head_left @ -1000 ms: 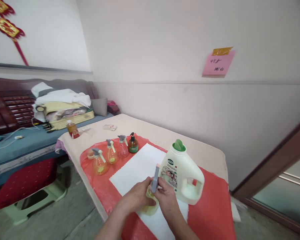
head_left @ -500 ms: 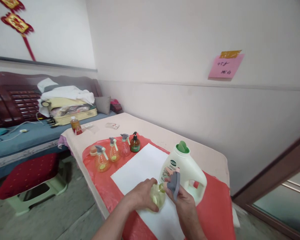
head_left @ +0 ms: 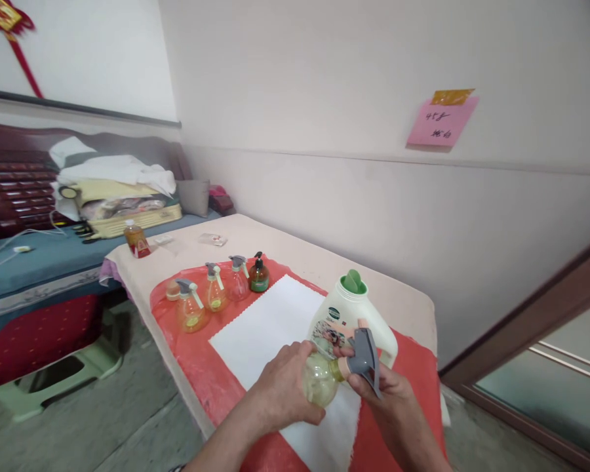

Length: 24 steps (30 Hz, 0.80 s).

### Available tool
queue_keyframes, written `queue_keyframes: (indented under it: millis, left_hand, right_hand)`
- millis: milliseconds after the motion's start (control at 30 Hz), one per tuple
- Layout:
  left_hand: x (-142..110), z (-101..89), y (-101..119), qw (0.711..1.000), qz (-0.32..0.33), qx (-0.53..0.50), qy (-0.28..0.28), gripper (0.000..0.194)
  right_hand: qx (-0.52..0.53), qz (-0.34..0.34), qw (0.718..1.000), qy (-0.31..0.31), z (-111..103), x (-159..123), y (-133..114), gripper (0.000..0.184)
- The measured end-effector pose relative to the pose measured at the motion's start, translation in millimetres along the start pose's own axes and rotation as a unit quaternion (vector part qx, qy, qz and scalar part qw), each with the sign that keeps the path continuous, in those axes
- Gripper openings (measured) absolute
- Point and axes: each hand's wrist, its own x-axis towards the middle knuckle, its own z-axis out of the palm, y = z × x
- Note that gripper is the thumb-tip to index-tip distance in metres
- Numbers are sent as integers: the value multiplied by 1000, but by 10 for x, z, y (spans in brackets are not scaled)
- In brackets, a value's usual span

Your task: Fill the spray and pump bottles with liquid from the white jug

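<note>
My left hand point(head_left: 288, 380) is closed round the clear yellowish body of a spray bottle point(head_left: 320, 380), which is tipped on its side above the white sheet point(head_left: 260, 328). At its neck, my right hand point(head_left: 386, 393) grips the grey spray head point(head_left: 364, 357), with the pinkish collar against the bottle's mouth. Whether the collar is screwed on I cannot tell. Just behind my hands stands a large pale detergent jug point(head_left: 358, 308) with an open top and a green spout point(head_left: 354, 282); the hands hide its lower part.
Three spray bottles, orange point(head_left: 191, 311), yellow point(head_left: 215, 292) and pink point(head_left: 238, 282), stand with a dark pump bottle point(head_left: 259, 274) on the red plastic sheet point(head_left: 191, 354). A drink bottle point(head_left: 136, 239) is near the table's far left corner. A red-topped stool point(head_left: 39, 341) stands left.
The bottle and spray head have come together at the neck and moved a little right. My right hand has turned the spray head over sideways. The whole view has shifted slightly.
</note>
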Motion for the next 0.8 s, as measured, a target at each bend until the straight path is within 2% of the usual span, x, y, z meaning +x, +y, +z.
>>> queue_keyframes:
  millis: [400, 533, 667, 800]
  left_hand:
    - [-48, 64, 47, 999, -14, -34, 8, 78]
    - [-55, 84, 107, 999, -16, -32, 30, 78]
    - [-53, 199, 149, 995, 17, -5, 103, 72]
    - [-65, 413, 198, 961, 105, 22, 255, 60]
  right_hand:
    - [-3, -1, 999, -36, -28, -36, -39, 27]
    - [-15, -11, 999, -26, -29, -35, -94, 28]
    - [22, -10, 999, 28, 53, -69, -191, 33]
    - [112, -11, 991, 68, 204, -128, -194, 32]
